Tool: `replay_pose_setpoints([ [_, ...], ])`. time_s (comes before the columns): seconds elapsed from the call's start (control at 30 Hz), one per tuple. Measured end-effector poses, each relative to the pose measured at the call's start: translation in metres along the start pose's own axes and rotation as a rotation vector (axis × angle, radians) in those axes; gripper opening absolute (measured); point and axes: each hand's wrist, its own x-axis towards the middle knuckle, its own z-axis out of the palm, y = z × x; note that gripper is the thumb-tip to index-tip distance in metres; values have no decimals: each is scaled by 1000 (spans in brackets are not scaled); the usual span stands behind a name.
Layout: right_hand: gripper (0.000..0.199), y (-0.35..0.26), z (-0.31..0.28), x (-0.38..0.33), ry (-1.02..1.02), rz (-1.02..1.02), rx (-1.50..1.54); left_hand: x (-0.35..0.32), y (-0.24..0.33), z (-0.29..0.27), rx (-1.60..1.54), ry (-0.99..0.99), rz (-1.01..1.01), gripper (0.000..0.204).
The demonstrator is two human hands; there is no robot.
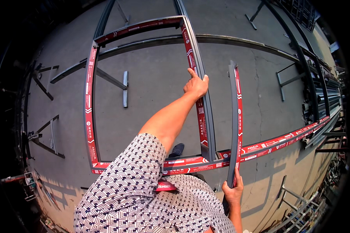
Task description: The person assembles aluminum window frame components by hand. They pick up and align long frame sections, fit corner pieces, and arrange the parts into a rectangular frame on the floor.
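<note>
My left hand (196, 85) reaches across the body and grips the right upright of a grey metal frame (88, 93), thumb on one side and forefinger stretched along the other. Red and white protective film covers much of this rectangular frame. To the right, my right hand (233, 189) is closed round the near end of a loose metal profile (233, 112), grey with a red film strip. This profile lies across the frame's long near rail (268, 147) and points away from me, roughly alongside the right upright. Its far end is apart from the frame.
Dark metal rails (245, 40) cross beneath and beyond the frame, carried on stands with legs (125, 89). Other stands (46, 136) are at the left. Stacked metal lengths (330, 93) lie at the far right, and a ladder-like metal rack (299, 209) at the lower right.
</note>
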Motion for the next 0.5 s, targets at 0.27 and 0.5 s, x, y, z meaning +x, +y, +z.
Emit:
replay_pose_setpoints([
  [0.27, 80, -7, -9, 9, 49, -76, -69, 6, -5, 1, 99, 54, 26, 107],
  [0.5, 81, 17, -41, 13, 109, -166, -28, 0, -12, 8, 70, 243, 22, 107],
])
